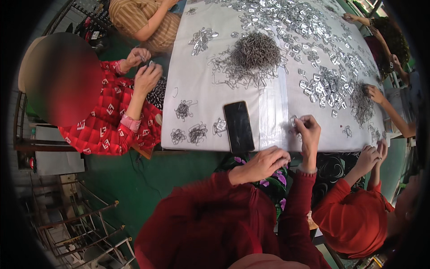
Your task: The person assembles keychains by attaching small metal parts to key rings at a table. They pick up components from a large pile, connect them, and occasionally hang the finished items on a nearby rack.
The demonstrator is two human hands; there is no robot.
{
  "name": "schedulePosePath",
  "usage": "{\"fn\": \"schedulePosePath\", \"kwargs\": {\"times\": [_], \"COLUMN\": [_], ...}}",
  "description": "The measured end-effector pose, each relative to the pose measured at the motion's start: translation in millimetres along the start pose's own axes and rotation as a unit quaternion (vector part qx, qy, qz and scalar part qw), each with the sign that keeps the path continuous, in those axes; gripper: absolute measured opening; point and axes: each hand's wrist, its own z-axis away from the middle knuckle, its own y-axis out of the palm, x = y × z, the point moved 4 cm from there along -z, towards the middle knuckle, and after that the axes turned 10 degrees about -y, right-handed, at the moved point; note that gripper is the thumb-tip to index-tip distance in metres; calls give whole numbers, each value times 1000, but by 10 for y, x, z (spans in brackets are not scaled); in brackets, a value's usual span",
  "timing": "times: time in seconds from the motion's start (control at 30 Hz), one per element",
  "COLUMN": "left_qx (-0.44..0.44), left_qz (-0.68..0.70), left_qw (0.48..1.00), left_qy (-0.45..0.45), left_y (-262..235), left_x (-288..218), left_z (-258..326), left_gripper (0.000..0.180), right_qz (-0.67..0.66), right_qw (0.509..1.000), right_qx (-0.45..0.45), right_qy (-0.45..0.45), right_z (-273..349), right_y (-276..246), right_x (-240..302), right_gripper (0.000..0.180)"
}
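Observation:
My right hand point(307, 130) is raised over the front edge of the white-covered table point(201, 71), its fingertips pinched on a small metal piece point(293, 121). My left hand point(264, 164) hangs at the table's front edge with curled fingers; whether anything is inside them is hidden. A black phone point(238, 126) lies flat just left of both hands. Further back sits a heap of grey wire clips point(255, 51), with many flat shiny metal pieces point(322, 85) spread to its right.
Small bundles of wire point(197, 133) lie near the front left of the table. A person in a red patterned top point(112, 121) works at the left side and another in red point(354, 219) at my right. More hands work along the far right edge. Metal racks point(89, 228) stand at the lower left.

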Motion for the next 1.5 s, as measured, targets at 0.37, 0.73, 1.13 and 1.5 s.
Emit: {"fn": "schedulePosePath", "kwargs": {"times": [0.37, 0.73, 1.13, 1.5], "left_qx": [-40, -33, -198, -148], "left_qz": [-39, -29, -411, -433], "left_qw": [997, 998, 887, 886], "left_qy": [51, 49, -69, -78], "left_y": [169, 149, -1667, -1904], "left_x": [-229, -46, 799, 894], "left_z": [-165, -312, -1241, -1535], "left_gripper": [12, 9, 11, 18], "right_qz": [-113, -122, -221, -183], "right_qw": [988, 979, 972, 974], "right_qx": [-86, -131, 14, 42], "right_qy": [-61, -94, -81, -127], "right_z": [1066, 1028, 690, 1054], "right_y": [-353, -265, -8, -99], "right_x": [623, 622, 732, 959], "right_gripper": [21, 16, 13, 13]}}
